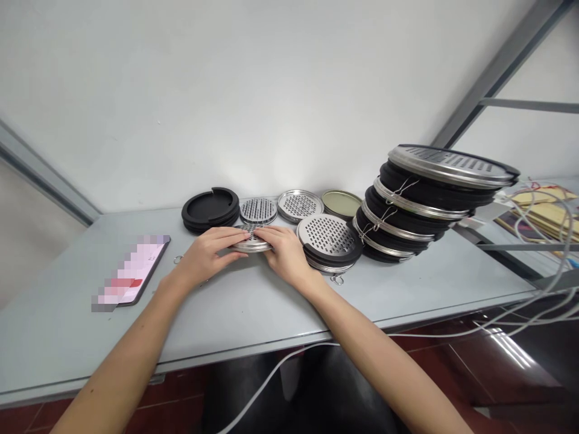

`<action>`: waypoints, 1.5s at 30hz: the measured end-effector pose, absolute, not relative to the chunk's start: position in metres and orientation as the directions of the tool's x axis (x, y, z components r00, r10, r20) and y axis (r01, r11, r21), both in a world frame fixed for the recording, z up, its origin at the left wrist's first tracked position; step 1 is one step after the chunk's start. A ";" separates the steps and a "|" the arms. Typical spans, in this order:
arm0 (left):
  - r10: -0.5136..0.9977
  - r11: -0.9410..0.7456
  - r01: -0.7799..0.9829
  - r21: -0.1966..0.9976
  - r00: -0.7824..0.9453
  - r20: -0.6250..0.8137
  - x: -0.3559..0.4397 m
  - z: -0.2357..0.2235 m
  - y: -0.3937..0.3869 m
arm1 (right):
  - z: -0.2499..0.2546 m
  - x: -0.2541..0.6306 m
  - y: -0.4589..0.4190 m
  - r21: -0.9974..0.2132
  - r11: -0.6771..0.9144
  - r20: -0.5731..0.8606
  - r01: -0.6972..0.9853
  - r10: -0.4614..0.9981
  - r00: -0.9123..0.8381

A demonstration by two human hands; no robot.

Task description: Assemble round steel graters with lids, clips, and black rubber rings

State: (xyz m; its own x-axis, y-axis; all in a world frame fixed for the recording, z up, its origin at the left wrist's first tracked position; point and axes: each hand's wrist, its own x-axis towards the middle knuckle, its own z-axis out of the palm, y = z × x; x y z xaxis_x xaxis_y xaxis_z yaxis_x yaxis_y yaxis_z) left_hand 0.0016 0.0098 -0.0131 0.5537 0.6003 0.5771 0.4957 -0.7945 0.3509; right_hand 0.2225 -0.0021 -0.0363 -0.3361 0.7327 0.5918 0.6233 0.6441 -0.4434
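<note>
A phone (147, 265) lies left of the left hand (212, 250), a grater disc (251, 245) between it and the right hand (286, 252). Behind them: trays (211, 211), two graters (258, 210), a dish (341, 204); rightward, a short stack (329, 236), then a tall stack (418, 205).

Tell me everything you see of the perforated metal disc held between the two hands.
The perforated disc looks round and silvery, apparently metal, with small dark openings in its upper face and a bright rim along the near edge. It lies roughly flat, face up, in front of another silvery disc. The left hand holds its left side and the right hand its right, with fingers covering part of the face. Its underside is hidden.
</note>
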 end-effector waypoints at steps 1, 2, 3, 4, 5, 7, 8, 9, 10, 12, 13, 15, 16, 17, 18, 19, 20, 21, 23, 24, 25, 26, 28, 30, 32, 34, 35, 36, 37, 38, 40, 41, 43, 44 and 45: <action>0.600 -0.795 0.495 0.352 0.553 0.579 0.001 -0.013 0.010 | -0.036 0.222 -0.002 -0.444 0.648 0.594 0.619 0.730 -0.339; 0.599 -0.795 0.494 0.352 0.551 0.581 0.001 -0.014 0.010 | -0.037 0.222 -0.002 -0.446 0.651 0.595 0.614 0.728 -0.340; 0.599 -0.795 0.493 0.352 0.548 0.584 0.001 -0.014 0.010 | -0.037 0.222 -0.002 -0.448 0.652 0.595 0.612 0.728 -0.340; 0.600 -0.795 0.493 0.354 0.545 0.586 0.002 -0.014 0.010 | -0.037 0.222 -0.003 -0.451 0.652 0.594 0.610 0.729 -0.340; 0.602 -0.793 0.493 0.357 0.542 0.586 0.002 -0.014 0.010 | -0.036 0.222 -0.003 -0.453 0.652 0.592 0.609 0.730 -0.341; 0.608 -0.789 0.493 0.367 0.537 0.584 0.002 -0.014 0.009 | -0.037 0.222 -0.003 -0.455 0.649 0.587 0.610 0.733 -0.343; 0.611 -0.787 0.493 0.371 0.536 0.582 0.002 -0.014 0.009 | -0.037 0.222 -0.003 -0.455 0.650 0.583 0.609 0.734 -0.348; 0.614 -0.784 0.495 0.374 0.535 0.581 0.002 -0.014 0.009 | -0.037 0.222 -0.003 -0.456 0.650 0.579 0.608 0.735 -0.351; 0.617 -0.782 0.496 0.377 0.532 0.580 0.002 -0.014 0.009 | -0.037 0.222 -0.003 -0.458 0.649 0.577 0.608 0.737 -0.353; 0.617 -0.782 0.496 0.378 0.530 0.581 0.002 -0.014 0.009 | -0.036 0.222 -0.003 -0.457 0.648 0.572 0.609 0.739 -0.357; 0.615 -0.784 0.495 0.376 0.532 0.582 0.002 -0.014 0.009 | -0.036 0.222 -0.003 -0.456 0.648 0.569 0.610 0.739 -0.361; 0.609 -0.787 0.498 0.364 0.536 0.585 0.001 -0.014 0.010 | -0.036 0.222 -0.003 -0.454 0.647 0.561 0.613 0.742 -0.368; 0.607 -0.788 0.502 0.357 0.538 0.585 0.000 -0.015 0.010 | -0.036 0.222 -0.003 -0.456 0.646 0.556 0.612 0.744 -0.371; 0.608 -0.786 0.509 0.350 0.539 0.583 -0.001 -0.015 0.011 | -0.036 0.222 -0.003 -0.460 0.646 0.552 0.609 0.746 -0.373; 0.612 -0.783 0.517 0.346 0.539 0.579 -0.002 -0.016 0.011 | -0.035 0.221 -0.003 -0.466 0.646 0.552 0.605 0.747 -0.372; 0.616 -0.779 0.524 0.344 0.538 0.576 -0.003 -0.017 0.012 | -0.035 0.221 -0.003 -0.473 0.646 0.554 0.599 0.747 -0.369; 0.618 -0.777 0.528 0.343 0.536 0.575 -0.004 -0.018 0.013 | -0.035 0.221 -0.004 -0.480 0.648 0.558 0.591 0.745 -0.365; 0.621 -0.774 0.532 0.344 0.533 0.574 -0.005 -0.019 0.014 | -0.035 0.221 -0.005 -0.485 0.652 0.565 0.582 0.742 -0.361; 0.630 -0.766 0.540 0.350 0.518 0.578 -0.007 -0.020 0.015 | -0.033 0.220 -0.006 -0.491 0.662 0.576 0.567 0.735 -0.358; 0.634 -0.761 0.543 0.354 0.511 0.580 -0.008 -0.021 0.015 | -0.032 0.220 -0.007 -0.492 0.668 0.580 0.559 0.730 -0.361; 0.640 -0.756 0.546 0.360 0.505 0.579 -0.008 -0.021 0.016 | -0.031 0.220 -0.008 -0.492 0.675 0.583 0.550 0.725 -0.367; 0.645 -0.752 0.548 0.366 0.500 0.577 -0.008 -0.021 0.016 | -0.030 0.221 -0.009 -0.493 0.680 0.584 0.543 0.721 -0.373; 0.651 -0.748 0.548 0.375 0.496 0.574 -0.008 -0.020 0.016 | -0.028 0.221 -0.009 -0.500 0.686 0.584 0.528 0.718 -0.380; 0.655 -0.745 0.548 0.380 0.495 0.571 -0.008 -0.018 0.015 | -0.026 0.222 -0.009 -0.507 0.692 0.579 0.513 0.715 -0.392; 0.657 -0.744 0.549 0.382 0.495 0.569 -0.007 -0.017 0.015 | -0.025 0.222 -0.008 -0.504 0.703 0.573 0.502 0.707 -0.415; 0.658 -0.742 0.550 0.382 0.493 0.569 -0.007 -0.017 0.015 | -0.025 0.222 -0.007 -0.493 0.710 0.569 0.503 0.700 -0.431; 0.658 -0.742 0.551 0.382 0.492 0.570 -0.007 -0.017 0.015 | -0.025 0.222 -0.007 -0.486 0.711 0.568 0.509 0.699 -0.434; 0.659 -0.741 0.551 0.383 0.489 0.571 -0.006 -0.017 0.014 | -0.025 0.222 -0.007 -0.478 0.711 0.569 0.516 0.698 -0.434; 0.661 -0.739 0.552 0.386 0.486 0.572 -0.006 -0.017 0.014 | -0.025 0.222 -0.006 -0.470 0.709 0.569 0.526 0.698 -0.434; 0.667 -0.734 0.554 0.393 0.480 0.570 -0.006 -0.017 0.014 | -0.026 0.222 -0.006 -0.460 0.708 0.569 0.536 0.698 -0.434; 0.687 -0.718 0.557 0.417 0.469 0.556 -0.005 -0.017 0.014 | -0.026 0.222 -0.006 -0.436 0.708 0.570 0.556 0.695 -0.438; 0.700 -0.707 0.558 0.435 0.462 0.545 -0.005 -0.017 0.013 | -0.026 0.222 -0.006 -0.424 0.707 0.570 0.566 0.694 -0.441; 0.723 -0.687 0.554 0.470 0.453 0.522 -0.005 -0.016 0.012 | -0.026 0.223 -0.007 -0.405 0.705 0.567 0.582 0.693 -0.446; 0.729 -0.682 0.550 0.483 0.451 0.515 -0.004 -0.015 0.012 | -0.025 0.223 -0.008 -0.400 0.704 0.566 0.587 0.693 -0.446; 0.731 -0.680 0.544 0.491 0.450 0.513 -0.004 -0.015 0.012 | -0.024 0.223 -0.009 -0.398 0.703 0.565 0.589 0.694 -0.446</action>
